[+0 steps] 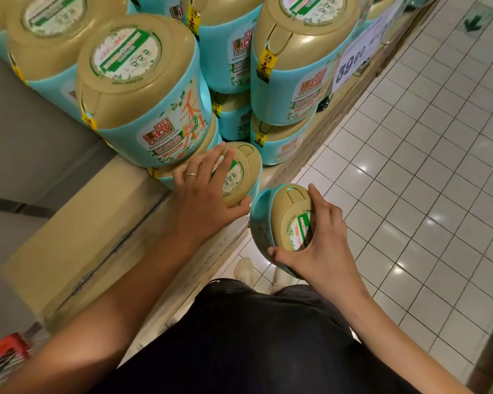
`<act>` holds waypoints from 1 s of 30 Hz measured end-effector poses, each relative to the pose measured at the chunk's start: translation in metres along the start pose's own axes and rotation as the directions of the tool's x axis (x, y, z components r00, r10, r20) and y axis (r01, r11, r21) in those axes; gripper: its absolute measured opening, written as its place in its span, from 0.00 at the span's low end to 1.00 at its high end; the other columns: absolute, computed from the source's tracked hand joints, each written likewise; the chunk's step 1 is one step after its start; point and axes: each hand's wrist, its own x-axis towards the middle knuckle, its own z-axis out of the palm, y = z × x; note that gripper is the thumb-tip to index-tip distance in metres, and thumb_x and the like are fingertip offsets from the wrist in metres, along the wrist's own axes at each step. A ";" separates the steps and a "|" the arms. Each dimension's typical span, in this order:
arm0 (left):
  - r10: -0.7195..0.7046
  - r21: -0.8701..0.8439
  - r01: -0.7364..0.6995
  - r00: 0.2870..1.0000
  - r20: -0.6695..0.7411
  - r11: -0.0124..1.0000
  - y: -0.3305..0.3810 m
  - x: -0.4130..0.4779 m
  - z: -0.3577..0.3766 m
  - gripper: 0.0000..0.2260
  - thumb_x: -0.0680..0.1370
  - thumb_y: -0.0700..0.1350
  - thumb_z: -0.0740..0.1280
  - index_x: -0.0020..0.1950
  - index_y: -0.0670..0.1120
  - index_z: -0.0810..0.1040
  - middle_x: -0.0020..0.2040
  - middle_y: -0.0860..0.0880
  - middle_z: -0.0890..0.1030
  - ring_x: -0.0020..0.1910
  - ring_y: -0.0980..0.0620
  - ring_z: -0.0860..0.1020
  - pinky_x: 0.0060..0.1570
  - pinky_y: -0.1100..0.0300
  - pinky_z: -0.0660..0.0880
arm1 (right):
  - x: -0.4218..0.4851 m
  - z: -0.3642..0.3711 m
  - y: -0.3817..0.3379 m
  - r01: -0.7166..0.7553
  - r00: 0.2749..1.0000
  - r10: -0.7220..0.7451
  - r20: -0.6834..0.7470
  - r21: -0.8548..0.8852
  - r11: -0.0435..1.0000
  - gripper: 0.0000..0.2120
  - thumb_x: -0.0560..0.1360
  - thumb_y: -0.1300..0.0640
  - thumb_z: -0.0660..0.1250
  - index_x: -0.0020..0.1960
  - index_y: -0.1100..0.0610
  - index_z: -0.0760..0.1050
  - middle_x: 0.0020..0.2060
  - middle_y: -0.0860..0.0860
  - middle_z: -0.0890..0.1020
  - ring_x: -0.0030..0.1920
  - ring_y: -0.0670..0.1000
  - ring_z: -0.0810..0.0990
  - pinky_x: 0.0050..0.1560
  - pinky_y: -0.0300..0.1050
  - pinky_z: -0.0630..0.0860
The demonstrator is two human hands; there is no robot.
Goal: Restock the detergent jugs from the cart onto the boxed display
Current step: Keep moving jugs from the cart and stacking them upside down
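Turquoise detergent jugs with gold caps are stacked in two layers on a display of cardboard boxes (77,237). My left hand (205,191) lies over the gold cap of a lower jug (246,172) at the stack's near edge, fingers spread on top and thumb hooked round its near rim. My right hand (322,240) grips another jug (279,220) by its gold cap, thumb and fingers curled round the rim. That jug hangs just off the box edge, above the floor and right of the left-hand jug.
A large upper-layer jug (143,92) overhangs the one under my left hand. A price sign (353,64) hangs at the display's right side. White tiled floor (424,180) spreads to the right. A red-handled cart (6,354) shows at bottom left.
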 end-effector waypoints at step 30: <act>-0.117 -0.425 -0.008 0.956 -0.268 0.905 0.034 -0.048 -0.014 0.15 0.81 0.46 0.67 0.66 0.44 0.74 0.62 0.43 0.79 0.61 0.42 0.77 0.60 0.41 0.75 | 0.019 -0.065 0.003 0.029 0.988 -0.042 0.152 0.083 0.996 0.62 0.59 0.39 0.85 0.83 0.37 0.52 0.63 0.40 0.66 0.68 0.44 0.69 0.71 0.47 0.71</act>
